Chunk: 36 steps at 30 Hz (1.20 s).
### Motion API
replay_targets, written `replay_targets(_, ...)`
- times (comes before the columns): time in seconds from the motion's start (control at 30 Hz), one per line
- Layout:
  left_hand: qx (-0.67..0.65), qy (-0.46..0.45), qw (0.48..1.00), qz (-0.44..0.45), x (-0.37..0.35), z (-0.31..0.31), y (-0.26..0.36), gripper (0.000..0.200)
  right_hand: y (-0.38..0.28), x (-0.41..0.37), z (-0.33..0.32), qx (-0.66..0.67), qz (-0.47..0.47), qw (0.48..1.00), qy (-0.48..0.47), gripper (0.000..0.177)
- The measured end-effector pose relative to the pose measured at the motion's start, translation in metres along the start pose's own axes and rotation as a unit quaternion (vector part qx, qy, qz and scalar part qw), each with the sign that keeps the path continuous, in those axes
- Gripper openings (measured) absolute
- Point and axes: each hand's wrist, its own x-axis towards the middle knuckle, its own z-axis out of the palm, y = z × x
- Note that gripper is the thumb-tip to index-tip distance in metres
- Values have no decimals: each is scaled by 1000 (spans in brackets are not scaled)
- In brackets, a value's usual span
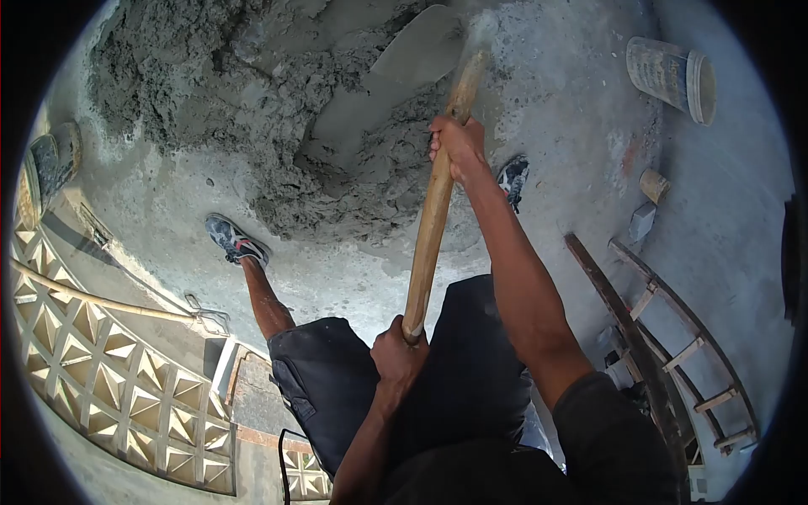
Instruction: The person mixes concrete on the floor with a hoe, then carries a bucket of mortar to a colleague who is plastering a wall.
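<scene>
A long wooden handle (pixel 431 223) runs from my lap up toward a flat shovel blade (pixel 418 46), which is coated in grey and lies at the wet mortar. My right hand (pixel 459 145) is wrapped round the upper part of the handle. Lower down, near its end, my left hand (pixel 400 352) grips the same handle. The heap of wet grey mortar (pixel 210 93) spreads over the floor in front of me, with a smooth hollow beside the blade. My feet stand apart on either side of the heap's near edge.
A dirty bucket (pixel 671 77) lies at the upper right, and another container (pixel 52 168) is at the far left. A wooden ladder (pixel 686 345) and a dark plank (pixel 623 316) are at the lower right. Patterned blocks (pixel 109 362) line the lower left.
</scene>
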Motion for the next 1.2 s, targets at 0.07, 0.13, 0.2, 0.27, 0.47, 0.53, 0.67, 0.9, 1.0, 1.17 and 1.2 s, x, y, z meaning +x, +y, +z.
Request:
replay_targets(0.07,-11,-15,997,76,30,4,15,25,-34,22,-34,8,-31,998,47,12)
replay_targets(0.13,-8,-41,992,115,63,-4,34,29,-55,63,-64,19,-46,996,74,11)
replay_targets(0.2,-12,-50,987,151,79,-23,49,30,-49,94,-88,24,-10,996,91,9)
replay_targets(0.27,3,-73,991,117,67,-57,47,30,-11,98,-80,26,62,996,64,8)
replay_targets(0.47,104,-35,993,32,-34,-175,-93,27,169,-55,38,86,183,977,61,10)
replay_targets(0.53,115,-24,993,2,-53,-206,-146,24,194,-102,71,124,160,978,44,15)
replay_targets(0.67,103,17,994,-15,-101,-225,-235,18,188,-208,103,145,145,979,-3,26)
replay_targets(0.9,103,49,993,-18,-205,-238,-256,15,140,-336,85,128,160,979,23,14)
replay_targets(1.0,122,70,989,-40,-209,-221,-236,16,157,-297,98,131,185,974,18,15)
replay_targets(1.17,119,61,983,-129,-66,-169,-133,19,174,-89,134,34,238,971,-6,15)
replay_targets(1.2,84,69,986,-124,-50,-155,-122,19,160,-69,133,6,216,976,-2,16)
